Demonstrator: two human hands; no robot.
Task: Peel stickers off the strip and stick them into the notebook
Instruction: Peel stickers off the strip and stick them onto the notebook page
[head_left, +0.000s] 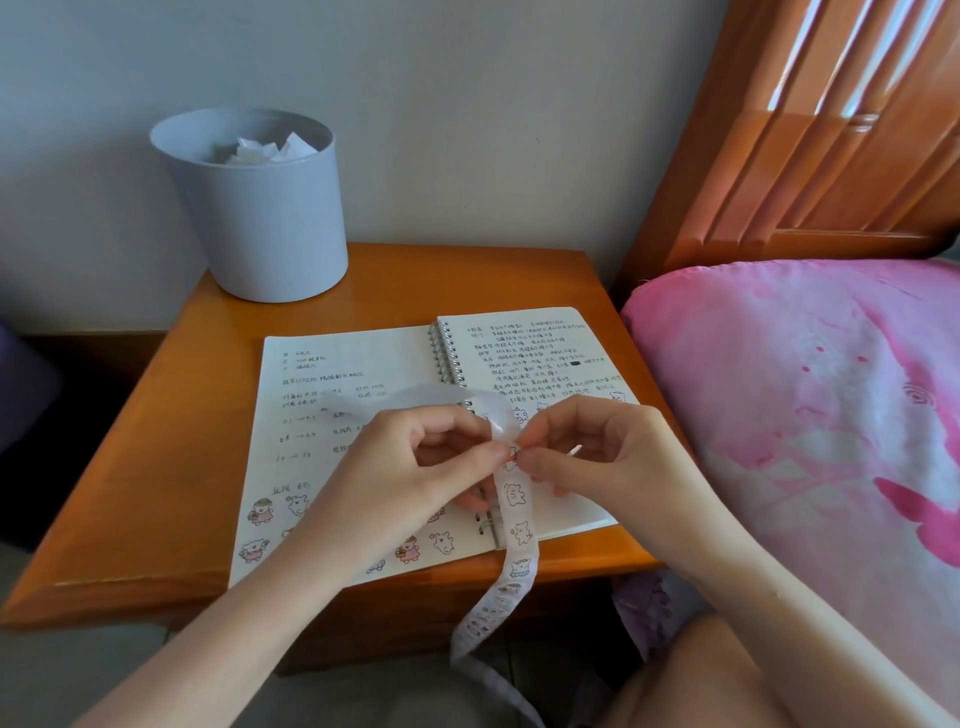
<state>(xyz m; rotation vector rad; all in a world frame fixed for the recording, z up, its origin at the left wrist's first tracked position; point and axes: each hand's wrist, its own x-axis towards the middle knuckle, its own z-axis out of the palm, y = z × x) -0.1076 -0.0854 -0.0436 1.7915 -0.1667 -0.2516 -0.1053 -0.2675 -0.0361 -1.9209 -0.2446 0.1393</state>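
Note:
An open spiral notebook (363, 358) lies on the wooden bedside table, with handwriting on both pages and several cartoon stickers along the bottom of its left page. Above its middle, my left hand (410, 478) pinches a long white sticker strip (519, 540). The strip hangs down past the table's front edge, and its bare upper end curls back to the left over the page. My right hand (597, 447) meets the left at the strip, its thumb and forefinger nipping the edge of a small sticker (513, 453) there.
A grey bin (260, 218) with crumpled white paper stands at the table's back left corner. A bed with a pink cover (805, 405) and a wooden headboard (831, 130) runs along the right. The table (171, 467) has bare wood left of the notebook.

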